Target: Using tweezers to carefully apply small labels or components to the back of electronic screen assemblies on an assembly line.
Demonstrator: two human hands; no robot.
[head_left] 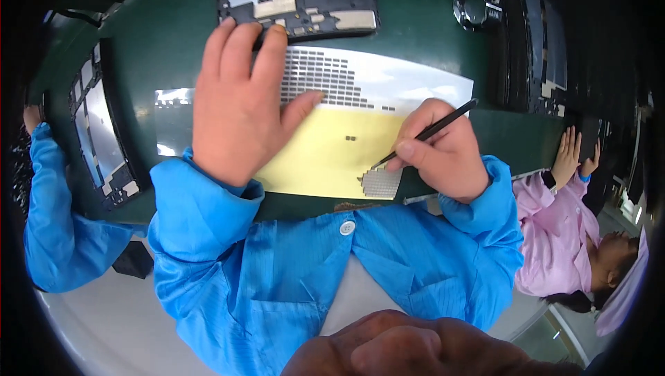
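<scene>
A sheet with a white upper part and a yellow lower part (312,147) lies before me. Rows of small dark rectangular stickers (322,75) cover its white part. My left hand (239,99) lies flat over its left side, thumb spread, fingertips reaching the near edge of a black-framed device panel (305,12). Between thumb and fingers, my right hand (443,151) grips slim black tweezers (443,124). Their tip points down at a cluster of small grey pieces (381,183) on the yellow part. Two small dark pieces (350,138) sit apart, higher up.
Another device panel (100,130) lies at the left, and more panels (544,43) stand at the right. A round shiny metal object (476,10) is on the green table (415,2). A co-worker in pink (557,230) works at the right; a blue sleeve (52,203) shows at the left.
</scene>
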